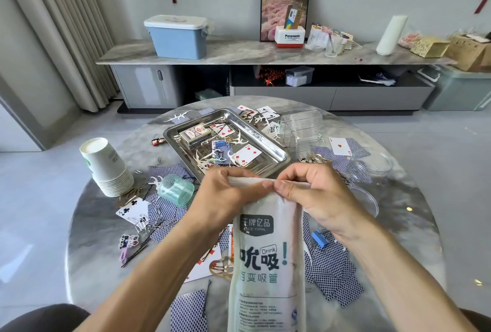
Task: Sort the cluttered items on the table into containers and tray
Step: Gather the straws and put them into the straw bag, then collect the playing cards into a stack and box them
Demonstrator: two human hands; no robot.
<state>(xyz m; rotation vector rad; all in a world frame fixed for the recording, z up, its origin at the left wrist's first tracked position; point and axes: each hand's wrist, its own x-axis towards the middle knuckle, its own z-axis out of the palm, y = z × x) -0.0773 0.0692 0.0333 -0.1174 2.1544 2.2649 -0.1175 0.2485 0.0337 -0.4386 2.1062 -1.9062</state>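
Straw bag [267, 260] held upright at 6 o'clock.
White, dark label, top edge pinched by left hand [228, 193] and right hand [316, 199].

Printed on the tall white plastic straw bag [268, 260]: a dark badge with "ACE YIPIN", then "Drink" in a small frame beside large Chinese characters and an exclamation mark. Read on the white and red box [290, 37] on the sideboard: "Panasonic".
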